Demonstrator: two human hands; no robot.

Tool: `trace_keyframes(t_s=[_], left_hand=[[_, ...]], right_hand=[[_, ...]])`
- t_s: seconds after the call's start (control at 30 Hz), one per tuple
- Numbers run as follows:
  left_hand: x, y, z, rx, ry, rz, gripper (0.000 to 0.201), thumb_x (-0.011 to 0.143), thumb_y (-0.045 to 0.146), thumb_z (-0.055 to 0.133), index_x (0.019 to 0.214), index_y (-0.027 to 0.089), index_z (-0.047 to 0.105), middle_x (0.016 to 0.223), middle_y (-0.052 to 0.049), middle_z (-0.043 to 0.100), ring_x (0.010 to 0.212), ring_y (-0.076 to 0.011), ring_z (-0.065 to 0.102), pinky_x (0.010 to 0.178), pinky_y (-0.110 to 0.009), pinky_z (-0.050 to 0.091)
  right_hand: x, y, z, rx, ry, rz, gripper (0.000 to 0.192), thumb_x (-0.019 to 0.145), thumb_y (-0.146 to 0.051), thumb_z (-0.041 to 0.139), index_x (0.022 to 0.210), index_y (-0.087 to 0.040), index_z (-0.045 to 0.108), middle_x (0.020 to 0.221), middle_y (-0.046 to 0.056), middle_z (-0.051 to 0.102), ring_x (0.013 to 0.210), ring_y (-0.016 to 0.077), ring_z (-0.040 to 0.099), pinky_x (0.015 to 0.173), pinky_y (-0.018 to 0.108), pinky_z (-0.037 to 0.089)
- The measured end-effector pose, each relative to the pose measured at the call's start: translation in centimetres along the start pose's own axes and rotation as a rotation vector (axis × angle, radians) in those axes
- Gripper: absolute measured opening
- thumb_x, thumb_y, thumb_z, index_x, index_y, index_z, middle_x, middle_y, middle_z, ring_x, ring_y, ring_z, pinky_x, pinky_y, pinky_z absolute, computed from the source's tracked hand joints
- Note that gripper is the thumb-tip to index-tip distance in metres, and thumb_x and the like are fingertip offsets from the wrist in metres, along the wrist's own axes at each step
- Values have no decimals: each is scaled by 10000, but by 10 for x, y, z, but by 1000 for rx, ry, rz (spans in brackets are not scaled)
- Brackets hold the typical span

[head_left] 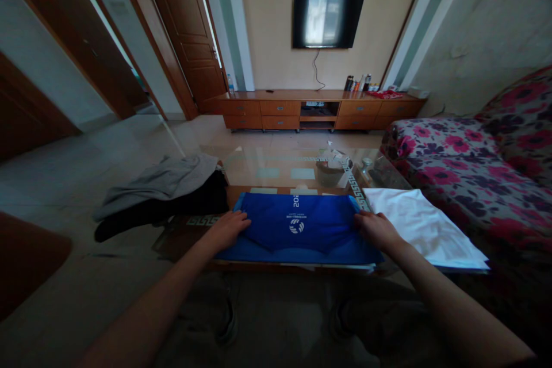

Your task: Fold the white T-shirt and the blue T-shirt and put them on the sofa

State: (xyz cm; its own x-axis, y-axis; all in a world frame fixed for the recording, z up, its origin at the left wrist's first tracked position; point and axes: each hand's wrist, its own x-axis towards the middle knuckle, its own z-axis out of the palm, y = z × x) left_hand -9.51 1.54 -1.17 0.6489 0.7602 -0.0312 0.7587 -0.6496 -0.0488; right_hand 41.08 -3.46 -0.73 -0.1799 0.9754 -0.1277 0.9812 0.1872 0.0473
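Note:
A blue garment [267, 230] with white print lies folded on the glass coffee table [241, 169] in front of me. At its left edge, my left hand [233, 225] has its fingers closed on the fabric. My right hand [376, 229] pinches the opposite edge in the same way. The cloth stretches between the two hands, with a lighter blue layer showing underneath along the near side. Just right of it lies a folded white cloth [418, 224].
Grey and black clothes [159, 187] are heaped on the table's left. A bin-like container with a plastic bag [332, 169] and a small glass jar [366, 164] appear toward the far right. A flowered sofa [466, 167] borders the right side. Beyond stands a wooden TV cabinet [280, 108].

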Motion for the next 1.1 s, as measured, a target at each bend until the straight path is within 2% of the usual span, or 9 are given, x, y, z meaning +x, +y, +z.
trace_keyframes(t_s=[0.23, 0.37, 0.5, 0.57, 0.67, 0.73, 0.83, 0.97, 1.1], left_hand=[[1, -2, -5, 30, -113, -40, 254, 747, 26, 539, 873, 216, 651, 1027, -105, 645, 1018, -269, 615, 882, -418, 448], [17, 4, -10, 70, 16, -134, 215, 804, 61, 516, 881, 204, 656, 1050, -118, 636, 1081, -282, 583, 960, -449, 426], [45, 26, -4, -67, 142, -138, 258, 935, 169, 457, 1108, 213, 643, 1181, -103, 611, 1114, -246, 570, 974, -414, 450], [59, 38, 4, -157, 183, -98, 322, 990, 283, 441, 1269, 223, 591, 1335, -100, 564, 1214, -239, 539, 1032, -409, 436], [72, 51, 22, -235, 170, -63, 575, 989, 519, 464, 1497, 252, 424, 1585, -102, 374, 1444, -280, 357, 1151, -449, 342], [76, 53, 33, -259, 120, -78, 744, 948, 652, 463, 1574, 279, 314, 1661, -94, 253, 1524, -312, 214, 1197, -482, 264], [74, 52, 42, -269, 61, -109, 853, 905, 746, 444, 1609, 314, 231, 1692, -80, 180, 1550, -333, 128, 1217, -511, 191], [70, 49, 39, -258, 59, -77, 950, 825, 819, 499, 1610, 371, 204, 1691, -70, 181, 1533, -358, 175, 1206, -530, 193], [82, 54, 29, -214, 162, -137, 731, 956, 684, 407, 1586, 333, 291, 1624, -92, 333, 1464, -327, 327, 1190, -524, 214]], right_hand=[[1, -2, 0, 27, -93, 35, 221, 900, -127, 456, 987, -194, 647, 1096, 103, 687, 1032, 243, 645, 796, 332, 373], [13, -16, -11, -12, -23, 124, 272, 992, -214, 383, 1010, -178, 652, 1098, 134, 686, 1018, 260, 647, 853, 370, 396], [34, -46, -17, 55, 125, 104, 299, 1015, -268, 401, 1211, -189, 613, 1221, 142, 637, 1161, 250, 577, 960, 365, 397], [44, -63, -11, 117, 119, 59, 378, 1025, -373, 419, 1331, -211, 571, 1359, 150, 568, 1249, 266, 521, 1005, 393, 397], [50, -78, 4, 174, 18, 30, 634, 983, -594, 446, 1538, -290, 398, 1604, 155, 324, 1441, 363, 325, 1091, 564, 329], [50, -80, 15, 193, -52, 35, 777, 936, -726, 416, 1600, -347, 277, 1682, 138, 150, 1513, 416, 159, 1119, 680, 219], [47, -73, 23, 212, -98, 14, 892, 871, -839, 372, 1620, -394, 180, 1708, 101, 19, 1538, 429, 43, 1133, 728, 115], [43, -64, 24, 198, -77, -24, 992, 799, -892, 417, 1622, -391, 179, 1711, 78, 25, 1534, 446, 35, 1155, 709, 82], [54, -77, 17, 193, 55, 10, 900, 889, -825, 335, 1606, -282, 296, 1687, 126, 166, 1523, 415, 138, 1178, 661, 87]])
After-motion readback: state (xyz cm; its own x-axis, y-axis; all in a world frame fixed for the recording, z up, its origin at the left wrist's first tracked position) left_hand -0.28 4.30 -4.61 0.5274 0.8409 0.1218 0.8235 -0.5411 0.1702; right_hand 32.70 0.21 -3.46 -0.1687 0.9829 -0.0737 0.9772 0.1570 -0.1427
